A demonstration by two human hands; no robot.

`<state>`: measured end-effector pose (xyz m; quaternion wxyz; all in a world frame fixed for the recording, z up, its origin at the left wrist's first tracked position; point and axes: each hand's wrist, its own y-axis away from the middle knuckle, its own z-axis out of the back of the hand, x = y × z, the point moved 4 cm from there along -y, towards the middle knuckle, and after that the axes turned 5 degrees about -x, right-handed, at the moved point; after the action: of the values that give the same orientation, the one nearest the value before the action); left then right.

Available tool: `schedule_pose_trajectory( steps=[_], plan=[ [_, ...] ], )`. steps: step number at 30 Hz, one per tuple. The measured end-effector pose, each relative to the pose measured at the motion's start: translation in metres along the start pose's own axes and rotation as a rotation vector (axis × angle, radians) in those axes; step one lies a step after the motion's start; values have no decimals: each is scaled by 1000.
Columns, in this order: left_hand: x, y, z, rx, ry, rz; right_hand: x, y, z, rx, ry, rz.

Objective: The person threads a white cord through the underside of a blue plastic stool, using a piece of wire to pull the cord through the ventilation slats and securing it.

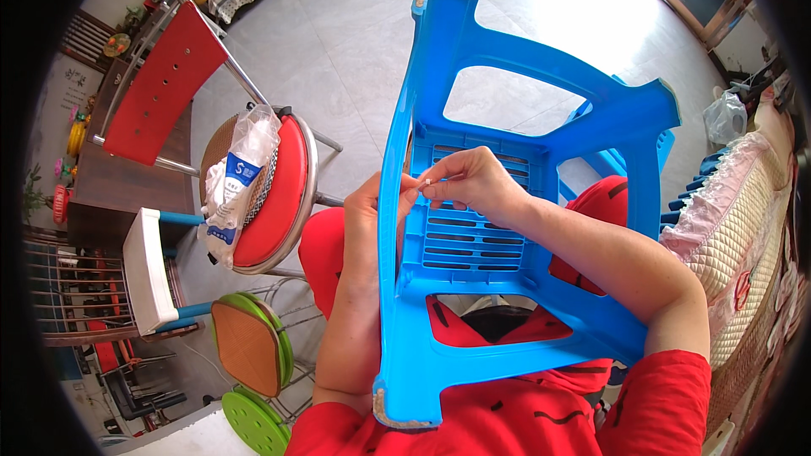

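A blue plastic stool (443, 51) rests upside down across my lap, its legs pointing up and its slotted seat lowest. My left hand (368, 201) reaches around the left side of the stool, partly hidden by its edge, with thumb and fingertips pinched together. Over the underside of the seat, my right hand (480, 184) comes in from the right. Between the fingertips of both hands is a small white piece (427, 181), too small to identify. My right forearm crosses above the stool's near right leg. Worn, brownish patches mark the tips of several legs.
To the left stands a red-seated metal chair (291, 203) carrying a clear plastic bag (245, 169) of white items. Green and brown round-topped stools (245, 342) are at lower left. A quilted, lace-edged cover (735, 236) lies along the right. Grey tiled floor (355, 51) extends ahead.
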<state>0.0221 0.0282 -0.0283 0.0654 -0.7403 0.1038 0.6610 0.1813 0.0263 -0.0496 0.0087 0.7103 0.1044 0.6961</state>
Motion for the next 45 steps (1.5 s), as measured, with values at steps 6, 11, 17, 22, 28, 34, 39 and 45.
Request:
schedule_pose_trajectory(
  steps=[6, 11, 17, 22, 28, 34, 39, 45],
  plan=[
    [4, -3, 4, 42, 2, 18, 1, -1, -1, 75, 37, -6],
    [4, -4, 6, 34, -105, -59, 2, 0, -1, 88, 56, -52],
    [3, -4, 10, 3, -182, -36, 4, 0, 3, 72, 24, -27],
    [5, -6, 11, 8, -179, -49, 0, -1, 3, 57, -5, 23],
    [10, -5, 9, 30, -99, -34, 3, 1, 0, 59, 34, 62],
    [9, -3, 7, 45, -84, 63, 9, 1, 2, 22, 161, 55],
    [7, -6, 8, 98, -156, 1, 6, 0, 4, 15, 87, 41],
    [4, -4, 2, 101, -222, -49, 2, -2, 4, 28, 118, 44]
  ],
)
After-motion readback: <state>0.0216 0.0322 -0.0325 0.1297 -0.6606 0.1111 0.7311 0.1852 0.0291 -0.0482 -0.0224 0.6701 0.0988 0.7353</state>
